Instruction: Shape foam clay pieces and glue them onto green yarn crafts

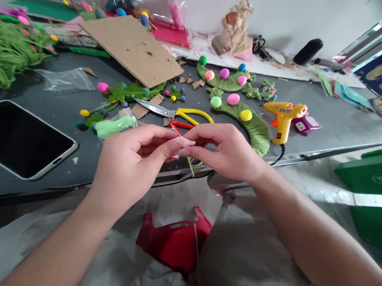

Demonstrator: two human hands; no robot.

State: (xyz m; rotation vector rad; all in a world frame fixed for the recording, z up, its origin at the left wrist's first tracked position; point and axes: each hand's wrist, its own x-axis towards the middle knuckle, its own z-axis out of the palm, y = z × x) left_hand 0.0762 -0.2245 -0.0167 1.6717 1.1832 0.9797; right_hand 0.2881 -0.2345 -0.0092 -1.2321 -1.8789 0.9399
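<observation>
My left hand (pixel 127 164) and my right hand (pixel 227 151) meet above the table's front edge, thumbs and fingertips pinched together. Between them is something small and pale pink, mostly hidden by the fingers; its kind I cannot make out. Just behind the fingertips lie scissors (pixel 194 115) with one yellow and one red handle, blades pointing left. A green yarn-wrapped arc (pixel 260 132) with coloured balls sits beyond my right hand, and a similar arc (pixel 224 84) lies farther back. Near my left knuckles is a clear bag of light green material (pixel 115 127).
A yellow glue gun (pixel 282 118) stands at right by a purple packet (pixel 306 124). At left lies a phone (pixel 25 140); cardboard (pixel 133 49) and green yarn (pixel 4 46) are behind. A red stool-like object (pixel 174 245) is below, a green bin (pixel 374 179) at lower right.
</observation>
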